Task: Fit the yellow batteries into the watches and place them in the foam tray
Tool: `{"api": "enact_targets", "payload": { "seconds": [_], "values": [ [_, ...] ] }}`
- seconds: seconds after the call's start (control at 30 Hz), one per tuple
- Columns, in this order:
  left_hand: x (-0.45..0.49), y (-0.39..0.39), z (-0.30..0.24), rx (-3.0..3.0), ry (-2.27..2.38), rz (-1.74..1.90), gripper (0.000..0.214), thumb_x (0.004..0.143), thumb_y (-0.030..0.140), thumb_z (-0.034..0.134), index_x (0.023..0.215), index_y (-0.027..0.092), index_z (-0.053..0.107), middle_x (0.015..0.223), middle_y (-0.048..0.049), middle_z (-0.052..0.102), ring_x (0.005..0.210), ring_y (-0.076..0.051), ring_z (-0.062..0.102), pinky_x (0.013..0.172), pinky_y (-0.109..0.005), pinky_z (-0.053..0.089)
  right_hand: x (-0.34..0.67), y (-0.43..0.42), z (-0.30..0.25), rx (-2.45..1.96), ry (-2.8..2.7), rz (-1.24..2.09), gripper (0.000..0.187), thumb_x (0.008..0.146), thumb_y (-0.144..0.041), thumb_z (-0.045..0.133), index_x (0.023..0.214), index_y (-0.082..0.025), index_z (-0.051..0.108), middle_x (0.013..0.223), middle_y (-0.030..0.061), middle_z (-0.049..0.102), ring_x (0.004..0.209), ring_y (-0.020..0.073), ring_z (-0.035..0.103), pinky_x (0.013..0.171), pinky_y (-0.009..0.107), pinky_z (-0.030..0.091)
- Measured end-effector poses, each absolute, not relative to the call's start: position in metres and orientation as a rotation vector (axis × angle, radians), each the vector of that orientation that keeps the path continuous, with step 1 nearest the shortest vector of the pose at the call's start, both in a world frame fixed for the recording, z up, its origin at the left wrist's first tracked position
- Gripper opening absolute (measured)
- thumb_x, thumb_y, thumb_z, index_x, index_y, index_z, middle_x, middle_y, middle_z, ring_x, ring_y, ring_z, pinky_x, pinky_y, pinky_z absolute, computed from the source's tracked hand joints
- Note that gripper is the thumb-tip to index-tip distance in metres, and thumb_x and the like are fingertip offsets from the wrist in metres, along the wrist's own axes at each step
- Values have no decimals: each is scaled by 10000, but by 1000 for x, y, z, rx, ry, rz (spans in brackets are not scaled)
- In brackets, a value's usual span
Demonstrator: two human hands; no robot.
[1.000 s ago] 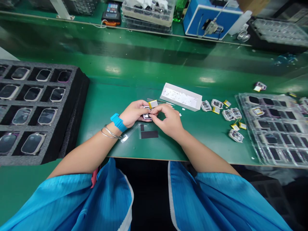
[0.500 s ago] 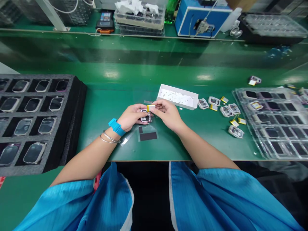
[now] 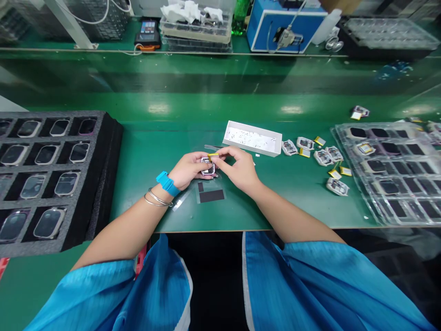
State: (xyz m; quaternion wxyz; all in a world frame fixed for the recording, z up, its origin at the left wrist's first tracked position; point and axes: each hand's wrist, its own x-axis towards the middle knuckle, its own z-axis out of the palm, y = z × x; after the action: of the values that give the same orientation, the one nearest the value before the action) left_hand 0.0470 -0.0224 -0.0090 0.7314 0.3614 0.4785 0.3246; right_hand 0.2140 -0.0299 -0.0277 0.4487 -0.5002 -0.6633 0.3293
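Note:
My left hand is closed around an opened smartwatch case, whose inner parts face up. Between the thumb and fingers of my right hand is a small yellow-edged battery, held at the upper edge of the case. A pair of tweezers lies just beyond my fingers, partly hidden. Below the hands, a clear film with black adhesive pieces rests on the green table. A narrow clear strip lies beside it, near my left wrist.
A white box with tiny bits stands beyond my right hand. Several watch cases and batteries lie to the right, before stacked clear trays. At the left, a foam tray holds watches. A shelf runs along the back.
The battery has tilted, so its broad white face has turned to a thin yellow edge. My right hand has shifted slightly with it. My left hand still holds the watch case.

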Motion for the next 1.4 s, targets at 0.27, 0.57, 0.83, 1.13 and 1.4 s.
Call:
{"api": "enact_targets", "payload": {
  "seconds": [0.27, 0.57, 0.83, 1.13, 1.4],
  "values": [
    [47, -21, -6, 729, 1056, 726, 198, 767, 40, 613, 931, 97, 708, 739, -46, 695, 643, -133, 686, 647, -263, 609, 215, -31, -35, -1017, -1873, 507, 138, 918, -243, 629, 987, -230, 749, 995, 40, 779, 938, 197, 700, 877, 376, 539],
    [41, -19, -13, 597, 880, 741, 394, 684, 19, 534, 1020, 97, 725, 854, -63, 725, 788, -147, 687, 911, -381, 591, 215, -36, -34, -1039, -2127, -8, 215, 976, -230, 549, 983, -247, 762, 915, 25, 784, 845, 188, 656, 922, 422, 449],
    [37, -14, -16, 566, 855, 771, 305, 777, 59, 562, 1030, 96, 727, 848, -70, 729, 769, -138, 697, 871, -328, 593, 217, -34, -36, -1054, -2205, 142, 229, 983, -264, 549, 1088, -264, 752, 1087, 60, 745, 1010, 228, 637, 942, 449, 463],
    [34, -15, -21, 775, 853, 759, 326, 812, 146, 736, 1137, 148, 708, 1132, -110, 737, 962, -178, 725, 1003, -402, 560, 223, -24, -41, -1068, -1809, 918, 377, 827, -225, 694, 1202, -259, 669, 1240, 84, 590, 1138, 234, 620, 983, 441, 564],
    [35, -15, -23, 795, 802, 765, 485, 691, 168, 866, 1144, 158, 692, 1057, -104, 765, 950, -186, 739, 878, -315, 603, 221, -25, -41, -1101, -1573, 1282, 603, 751, -281, 741, 1318, -289, 534, 1448, 112, 447, 1271, 297, 569, 969, 483, 583]
  ]
}}
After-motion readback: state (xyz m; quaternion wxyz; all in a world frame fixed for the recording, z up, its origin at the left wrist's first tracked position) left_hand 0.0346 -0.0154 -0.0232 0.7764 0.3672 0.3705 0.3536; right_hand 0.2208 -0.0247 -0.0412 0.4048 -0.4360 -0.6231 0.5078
